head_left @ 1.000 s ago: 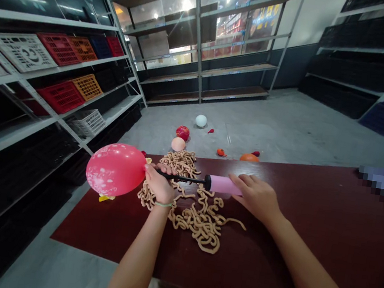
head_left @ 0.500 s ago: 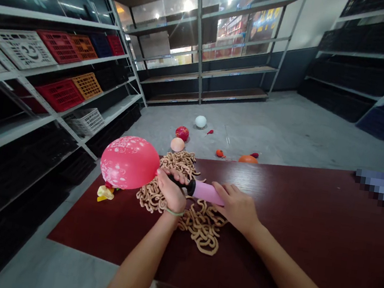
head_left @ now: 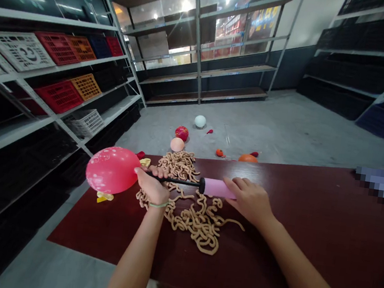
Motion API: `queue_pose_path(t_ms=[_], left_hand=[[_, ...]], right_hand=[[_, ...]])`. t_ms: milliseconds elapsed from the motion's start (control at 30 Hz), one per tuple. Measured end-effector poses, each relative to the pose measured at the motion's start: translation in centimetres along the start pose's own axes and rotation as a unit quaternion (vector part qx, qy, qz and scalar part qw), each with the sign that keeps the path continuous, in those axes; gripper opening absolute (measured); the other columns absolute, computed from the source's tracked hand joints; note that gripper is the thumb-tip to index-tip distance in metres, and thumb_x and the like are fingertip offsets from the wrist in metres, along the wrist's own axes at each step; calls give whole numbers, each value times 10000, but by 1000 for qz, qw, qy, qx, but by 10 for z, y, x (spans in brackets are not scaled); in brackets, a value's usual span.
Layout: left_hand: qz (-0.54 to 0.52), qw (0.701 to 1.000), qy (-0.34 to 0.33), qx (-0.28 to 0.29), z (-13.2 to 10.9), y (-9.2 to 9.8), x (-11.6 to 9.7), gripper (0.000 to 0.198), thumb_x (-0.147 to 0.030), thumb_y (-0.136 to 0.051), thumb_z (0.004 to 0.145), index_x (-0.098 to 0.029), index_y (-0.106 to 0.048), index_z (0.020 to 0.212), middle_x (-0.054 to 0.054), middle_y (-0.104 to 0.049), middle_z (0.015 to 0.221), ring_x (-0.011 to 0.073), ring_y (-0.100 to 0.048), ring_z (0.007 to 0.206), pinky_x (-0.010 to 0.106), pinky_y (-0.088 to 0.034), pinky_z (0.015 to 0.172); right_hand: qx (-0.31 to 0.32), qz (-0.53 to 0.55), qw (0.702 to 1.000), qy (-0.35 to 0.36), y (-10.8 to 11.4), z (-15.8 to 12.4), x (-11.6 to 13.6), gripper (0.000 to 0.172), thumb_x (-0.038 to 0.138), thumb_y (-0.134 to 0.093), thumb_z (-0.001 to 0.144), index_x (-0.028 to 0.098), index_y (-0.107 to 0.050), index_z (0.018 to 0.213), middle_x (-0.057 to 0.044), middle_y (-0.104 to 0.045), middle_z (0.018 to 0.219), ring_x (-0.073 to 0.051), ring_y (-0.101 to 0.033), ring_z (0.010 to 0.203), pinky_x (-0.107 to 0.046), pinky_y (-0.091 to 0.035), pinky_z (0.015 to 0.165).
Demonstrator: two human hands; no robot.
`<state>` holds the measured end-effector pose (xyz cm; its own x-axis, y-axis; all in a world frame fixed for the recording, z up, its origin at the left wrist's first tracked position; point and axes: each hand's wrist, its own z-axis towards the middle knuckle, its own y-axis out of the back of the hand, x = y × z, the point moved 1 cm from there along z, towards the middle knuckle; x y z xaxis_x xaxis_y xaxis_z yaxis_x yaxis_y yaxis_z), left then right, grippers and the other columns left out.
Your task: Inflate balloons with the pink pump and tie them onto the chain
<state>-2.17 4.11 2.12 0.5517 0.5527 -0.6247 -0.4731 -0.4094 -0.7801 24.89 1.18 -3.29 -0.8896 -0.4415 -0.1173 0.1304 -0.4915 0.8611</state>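
Your left hand (head_left: 152, 188) is closed on the black rod end of the pump (head_left: 217, 188), which lies lengthwise left to right above the table (head_left: 268, 264), your right hand (head_left: 252, 201) grips its pink barrel, and the red balloon (head_left: 112, 170) sits leftward, nearer your left hand.

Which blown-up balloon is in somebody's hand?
The pinkish-red balloon with white print, held at one end in the left hand. The others, like the white balloon and peach balloon, lie on the floor beyond the table.
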Motion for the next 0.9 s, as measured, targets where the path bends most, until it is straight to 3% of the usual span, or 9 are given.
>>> queue_pose_path(t_ms=[100,200,367,500,633,767,900], left_hand=[[14,1000,3,4,-12,1,13,303,-467,-431,959,-224,-398,781,-83,-361,500,82,-349,377,217,-276,405],[33,998,22,47,-29,-1,29,316,-480,-456,949,-220,-402,777,-81,-390,503,89,-374,373,217,-300,398],[45,994,33,91,-36,-5,35,328,-498,-458,945,-218,-408,781,-78,-408,507,98,-401,372,226,-345,406],[37,996,21,73,-22,-8,22,303,-471,-413,963,-221,-403,792,-78,-408,507,102,-406,382,233,-360,424],[32,998,16,44,-5,-3,12,299,-463,-407,961,-223,-395,784,-77,-393,510,99,-408,400,235,-362,445],[36,999,8,8,3,3,11,325,-495,-438,937,-226,-374,766,-86,-372,512,85,-377,400,222,-331,442],[45,999,21,12,-14,-1,20,316,-473,-423,944,-228,-361,754,-84,-368,500,92,-360,389,228,-315,417]], right_hand=[[20,20,1000,6,0,3,22,492,505,-574,896,219,-561,1297,-75,-668,1004,-228,-572,875,-322,-319,677],[32,51,998,-3,-3,3,38,485,482,-569,906,206,-546,1304,-73,-666,1005,-217,-584,869,-314,-329,668],[30,72,997,-5,-9,1,34,464,476,-548,918,208,-543,1297,-69,-672,1008,-211,-591,868,-307,-343,687],[15,48,999,-3,-10,1,9,466,479,-556,907,220,-558,1294,-73,-675,1029,-221,-581,889,-314,-345,701],[14,25,999,-30,-9,-1,-7,426,357,-599,864,226,-580,1269,-72,-673,1051,-218,-579,909,-303,-338,672],[45,40,998,-32,-10,0,2,411,422,-555,898,231,-556,1262,-67,-668,1027,-212,-584,891,-288,-323,645],[63,63,996,-25,-9,1,22,459,483,-540,910,223,-522,1288,-78,-663,1043,-219,-597,889,-291,-326,639]])
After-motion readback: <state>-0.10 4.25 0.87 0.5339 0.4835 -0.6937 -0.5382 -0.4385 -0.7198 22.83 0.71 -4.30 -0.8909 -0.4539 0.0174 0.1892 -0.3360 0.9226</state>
